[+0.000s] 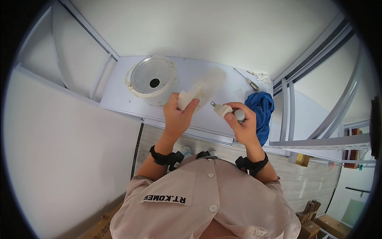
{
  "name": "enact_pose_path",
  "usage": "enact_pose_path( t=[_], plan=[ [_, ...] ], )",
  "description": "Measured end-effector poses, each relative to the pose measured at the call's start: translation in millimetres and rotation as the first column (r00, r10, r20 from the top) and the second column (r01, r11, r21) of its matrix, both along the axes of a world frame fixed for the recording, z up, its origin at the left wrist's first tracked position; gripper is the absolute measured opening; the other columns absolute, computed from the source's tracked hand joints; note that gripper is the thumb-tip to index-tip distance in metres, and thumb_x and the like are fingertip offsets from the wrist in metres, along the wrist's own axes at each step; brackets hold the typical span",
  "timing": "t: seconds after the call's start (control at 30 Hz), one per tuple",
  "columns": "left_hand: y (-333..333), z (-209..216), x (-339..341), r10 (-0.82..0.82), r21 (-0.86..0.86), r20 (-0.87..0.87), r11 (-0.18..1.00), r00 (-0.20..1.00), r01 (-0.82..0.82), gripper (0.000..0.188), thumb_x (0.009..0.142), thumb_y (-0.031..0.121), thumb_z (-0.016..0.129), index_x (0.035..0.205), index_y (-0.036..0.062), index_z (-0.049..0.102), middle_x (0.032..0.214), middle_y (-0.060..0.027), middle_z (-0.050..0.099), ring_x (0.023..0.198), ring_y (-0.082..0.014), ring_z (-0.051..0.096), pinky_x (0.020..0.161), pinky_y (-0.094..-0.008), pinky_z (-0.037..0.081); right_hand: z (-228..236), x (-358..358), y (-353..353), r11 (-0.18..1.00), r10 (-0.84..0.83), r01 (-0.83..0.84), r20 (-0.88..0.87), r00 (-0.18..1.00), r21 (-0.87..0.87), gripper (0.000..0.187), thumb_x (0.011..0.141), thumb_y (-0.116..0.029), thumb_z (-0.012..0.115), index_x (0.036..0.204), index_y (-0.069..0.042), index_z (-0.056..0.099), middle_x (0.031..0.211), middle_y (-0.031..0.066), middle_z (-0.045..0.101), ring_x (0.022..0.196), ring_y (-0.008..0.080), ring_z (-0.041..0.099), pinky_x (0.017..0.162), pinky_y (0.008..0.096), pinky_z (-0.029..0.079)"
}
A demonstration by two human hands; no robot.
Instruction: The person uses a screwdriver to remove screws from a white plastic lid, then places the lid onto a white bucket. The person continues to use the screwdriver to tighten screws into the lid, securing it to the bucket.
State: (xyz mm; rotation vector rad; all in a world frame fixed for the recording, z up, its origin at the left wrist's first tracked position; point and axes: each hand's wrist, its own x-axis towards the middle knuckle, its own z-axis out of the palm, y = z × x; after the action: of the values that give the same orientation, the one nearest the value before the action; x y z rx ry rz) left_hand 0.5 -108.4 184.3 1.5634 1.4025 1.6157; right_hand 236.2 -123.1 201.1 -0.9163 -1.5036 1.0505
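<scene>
Overhead, a person in a pale buttoned shirt and black wristbands works with both hands above a pale lavender counter (131, 93) set against a white wall. The left hand (178, 115) has its grip closed around a cream-white plastic block (186, 99), thumb across the near face; from the block a blurred, translucent white sheet-like piece (211, 81) fans away toward one o'clock, its edges too soft to make out. The right hand (242, 123) is curled shut on a small cream plug-like fitting with a grey metal tip (221, 108) and a rounded grey-white knob (239, 115); the fitting's long axis runs from the palm toward ten o'clock, its tip aimed at the block, which lies at nine o'clock from it, near but apart. Behind the left hand, at eleven o'clock, stands a round cream pot with a clear lid and dark centre hole (152, 79). A crumpled blue cloth (260, 109) lies just beside the right hand at two o'clock, with a screwdriver (247, 81) farther back.
</scene>
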Motion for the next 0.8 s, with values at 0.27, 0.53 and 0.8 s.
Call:
enact_pose_path(
  t=[0.27, 0.53, 0.8],
  plan=[
    [11.1, 0.1, -19.7, 0.09, -0.002, 0.319, 0.996, 0.943, -0.094, 0.028, 0.098, 0.016, 0.082, 0.114, -0.0008, 0.068, 0.105, -0.0059, 0.075, 0.092, -0.0104, 0.067, 0.081, -0.0272, 0.054, -12.7, 12.9, 12.7, 0.998, -0.017, 0.024, 0.132, 0.991, -0.051, 0.04, 0.084, -0.021, 0.094, 0.114, -0.004, 0.072, 0.103, 0.005, 0.075, 0.088, 0.012, 0.067, 0.079, 0.0284, 0.055],
    [10.9, -21.6, -47.3, 0.131, -0.104, 0.657, 0.991, 0.743, -0.083, 0.027, 0.105, 0.014, 0.072, 0.127, -0.0017, 0.067, 0.12, -0.0095, 0.074, 0.105, -0.0143, 0.069, 0.093, -0.0301, 0.057, -53.0, -4.1, 12.9, 0.977, 0.193, -0.201, 0.679, 0.708, -0.068, 0.046, 0.076, -0.032, 0.093, 0.111, -0.01, 0.073, 0.101, 0.0097, 0.071, 0.088, 0.0325, 0.072, 0.077, 0.0416, 0.057],
    [0.3, -14.2, -54.8, 0.156, -0.058, 0.658, 0.986, 0.737, -0.157, 0.033, 0.105, 0.013, 0.073, 0.132, -0.0029, 0.064, 0.124, -0.0116, 0.073, 0.11, -0.0165, 0.07, 0.097, -0.0322, 0.057, -105.0, -30.7, 23.9, 0.981, 0.191, -0.172, 0.631, 0.752, -0.092, 0.041, 0.085, -0.02, 0.083, 0.12, -0.007, 0.065, 0.113, 0.0162, 0.067, 0.097, 0.04, 0.071, 0.083, 0.0488, 0.058]
  ],
)
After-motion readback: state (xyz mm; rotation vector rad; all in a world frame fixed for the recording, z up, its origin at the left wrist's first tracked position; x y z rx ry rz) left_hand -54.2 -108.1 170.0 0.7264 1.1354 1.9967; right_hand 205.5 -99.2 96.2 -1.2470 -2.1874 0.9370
